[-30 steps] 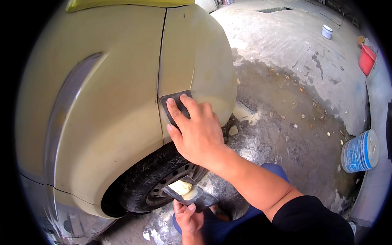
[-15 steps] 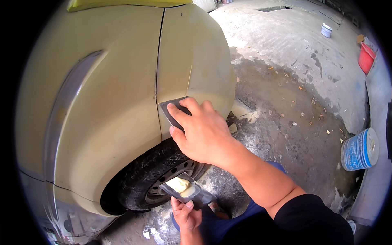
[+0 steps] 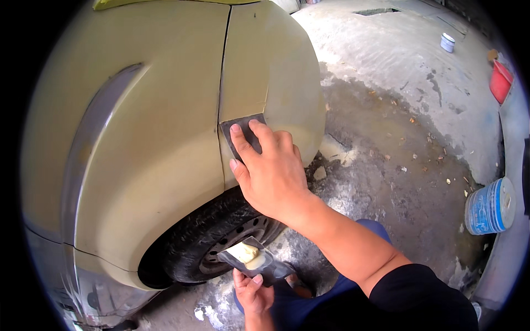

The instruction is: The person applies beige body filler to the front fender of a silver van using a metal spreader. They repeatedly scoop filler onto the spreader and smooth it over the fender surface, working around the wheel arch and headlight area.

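Note:
My right hand (image 3: 275,179) presses a thin dark spreader (image 3: 253,141) flat to a beige car body panel (image 3: 243,66), two fingertips on its face and the thumb at its edge. The spreader lies just right of the dark seam between two panels, above the wheel arch. Lower down, my left hand (image 3: 254,293) grips a flat dark plate (image 3: 271,272) between thumb and fingers. On that plate sits a lump of cream-coloured paste (image 3: 243,252), with a smear beside it. The plate is in front of the wheel (image 3: 207,243), partly covering the rim.
A blue and white bucket (image 3: 488,207) stands at the right by a wall. Farther back are a red container (image 3: 501,81) and a small white tub (image 3: 447,42). The concrete floor (image 3: 381,132) has a damp patch and scattered crumbs. A grey curved strip (image 3: 91,132) runs down the car's left.
My right hand has slid the spreader upward along the panel beside the seam, and its top edge is now more level. My left hand keeps holding the plate. The view has shifted slightly.

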